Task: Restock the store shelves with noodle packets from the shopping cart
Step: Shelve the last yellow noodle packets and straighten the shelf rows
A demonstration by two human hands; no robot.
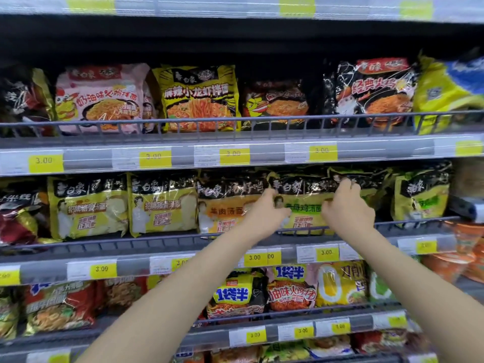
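A green-and-black noodle packet (305,203) stands on the middle shelf (157,242) behind the wire rail. My left hand (267,213) grips its left edge with curled fingers. My right hand (345,205) grips its right side, fingers curled over the upper corner. Both arms reach up from below. Similar yellow packets (162,205) and an orange one (222,205) stand in a row to the left. The shopping cart is out of sight.
The shelf above holds a pink packet (99,100), a yellow one (199,98) and black packets (374,90) behind a wire rail (235,120). The shelf below (288,313) carries more noodle packs. Yellow price tags (45,163) line each shelf edge. Orange cups (466,247) sit at right.
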